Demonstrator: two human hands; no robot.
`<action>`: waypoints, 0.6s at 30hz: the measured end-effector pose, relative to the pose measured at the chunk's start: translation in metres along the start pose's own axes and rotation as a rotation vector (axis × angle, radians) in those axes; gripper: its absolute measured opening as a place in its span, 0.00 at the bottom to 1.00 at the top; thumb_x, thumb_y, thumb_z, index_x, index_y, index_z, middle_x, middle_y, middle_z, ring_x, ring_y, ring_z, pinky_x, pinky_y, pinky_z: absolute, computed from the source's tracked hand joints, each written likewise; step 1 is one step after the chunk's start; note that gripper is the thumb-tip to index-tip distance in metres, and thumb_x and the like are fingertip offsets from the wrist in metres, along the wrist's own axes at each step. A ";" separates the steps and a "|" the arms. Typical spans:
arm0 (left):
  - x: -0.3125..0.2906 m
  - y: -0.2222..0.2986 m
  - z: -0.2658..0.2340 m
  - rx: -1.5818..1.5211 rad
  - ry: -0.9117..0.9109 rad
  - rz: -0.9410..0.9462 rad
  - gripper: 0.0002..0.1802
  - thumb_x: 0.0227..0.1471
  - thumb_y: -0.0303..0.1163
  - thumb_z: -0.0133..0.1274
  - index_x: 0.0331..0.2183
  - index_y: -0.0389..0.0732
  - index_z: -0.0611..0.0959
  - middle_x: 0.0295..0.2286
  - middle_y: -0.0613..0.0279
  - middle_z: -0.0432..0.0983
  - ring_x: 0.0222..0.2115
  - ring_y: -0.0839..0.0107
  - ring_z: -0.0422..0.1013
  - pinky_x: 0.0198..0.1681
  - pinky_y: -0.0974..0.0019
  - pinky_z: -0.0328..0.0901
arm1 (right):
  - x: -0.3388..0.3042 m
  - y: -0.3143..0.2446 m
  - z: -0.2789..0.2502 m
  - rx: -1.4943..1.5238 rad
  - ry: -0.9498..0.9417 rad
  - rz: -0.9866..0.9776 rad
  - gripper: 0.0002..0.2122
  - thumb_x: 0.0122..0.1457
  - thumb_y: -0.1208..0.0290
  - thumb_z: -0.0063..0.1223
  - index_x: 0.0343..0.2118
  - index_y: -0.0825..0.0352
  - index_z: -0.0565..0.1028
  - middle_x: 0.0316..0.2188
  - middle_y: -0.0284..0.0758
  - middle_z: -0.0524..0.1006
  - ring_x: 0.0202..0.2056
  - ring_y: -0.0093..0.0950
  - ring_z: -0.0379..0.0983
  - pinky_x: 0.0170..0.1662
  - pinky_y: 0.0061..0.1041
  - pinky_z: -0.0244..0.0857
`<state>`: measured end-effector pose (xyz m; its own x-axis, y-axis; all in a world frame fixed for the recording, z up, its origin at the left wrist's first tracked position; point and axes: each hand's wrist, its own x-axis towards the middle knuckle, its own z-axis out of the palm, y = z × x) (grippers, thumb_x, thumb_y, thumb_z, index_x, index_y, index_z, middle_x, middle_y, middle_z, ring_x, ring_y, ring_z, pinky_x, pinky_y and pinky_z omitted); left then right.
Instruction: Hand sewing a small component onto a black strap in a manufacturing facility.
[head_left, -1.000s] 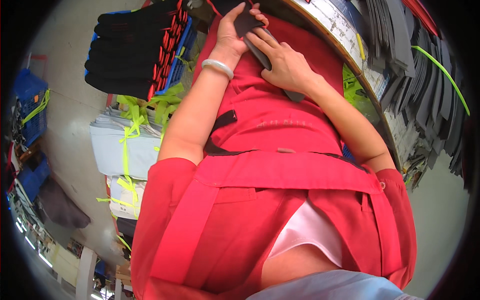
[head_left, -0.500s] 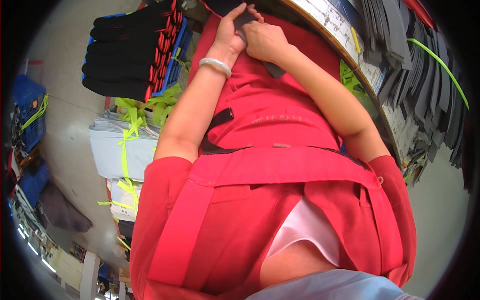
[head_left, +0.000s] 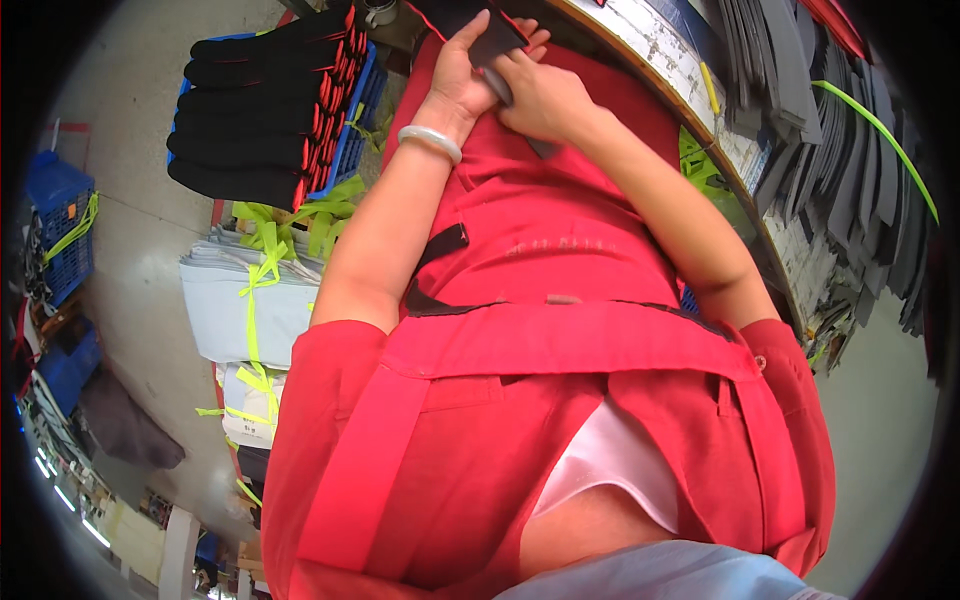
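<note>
Above my lap, my left hand (head_left: 462,88) holds a black fabric piece with red edging (head_left: 492,42). Its thumb lies along the piece, and its fingertips show past the far side. My right hand (head_left: 548,98) is closed against the left palm. Between the two hands runs a grey strip (head_left: 497,86), gripped by my right hand; a grey end pokes out below that hand. The right fingertips are partly hidden, and the fabric's far part runs up toward the top edge of the view.
At left, a blue crate (head_left: 350,150) carries stacked black pieces with red edges (head_left: 265,115). Below it lies a pale fabric bundle (head_left: 245,310) tied with yellow-green strips. A worn white tabletop (head_left: 640,38) is at right, with many grey strips (head_left: 850,150) hanging there.
My hands have shifted slightly apart, and the left palm has opened more to view. More of the red-edged black piece shows above them. The grey end below my right hand shows less.
</note>
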<state>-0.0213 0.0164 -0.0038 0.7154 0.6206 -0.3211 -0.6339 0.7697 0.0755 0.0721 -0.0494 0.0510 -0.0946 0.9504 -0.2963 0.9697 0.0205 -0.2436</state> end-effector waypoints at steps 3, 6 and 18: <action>-0.005 0.010 0.000 -0.138 -0.011 0.006 0.12 0.55 0.31 0.50 0.37 0.33 0.76 0.27 0.53 0.75 0.31 0.59 0.73 0.40 0.55 0.70 | -0.027 -0.010 -0.005 -0.040 0.000 -0.020 0.18 0.47 0.70 0.49 0.44 0.64 0.72 0.42 0.42 0.75 0.37 0.39 0.77 0.35 0.38 0.72; 0.020 0.007 -0.030 -0.135 -0.173 -0.041 0.13 0.53 0.31 0.50 0.38 0.32 0.76 0.29 0.52 0.76 0.33 0.57 0.72 0.44 0.53 0.68 | 0.017 -0.002 -0.010 -0.156 -0.149 -0.002 0.16 0.46 0.69 0.51 0.40 0.67 0.74 0.37 0.44 0.77 0.34 0.39 0.77 0.34 0.38 0.72; 0.016 0.006 -0.027 0.004 -0.092 -0.007 0.11 0.51 0.28 0.51 0.36 0.31 0.74 0.27 0.52 0.75 0.33 0.57 0.72 0.46 0.53 0.68 | -0.017 0.001 -0.009 -0.019 -0.054 -0.073 0.31 0.43 0.71 0.54 0.56 0.59 0.63 0.51 0.33 0.69 0.40 0.37 0.76 0.37 0.37 0.73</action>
<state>-0.0214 0.0264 -0.0339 0.7442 0.6258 -0.2334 -0.6274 0.7749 0.0772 0.0770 -0.0631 0.0646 -0.1764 0.9281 -0.3280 0.9639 0.0954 -0.2485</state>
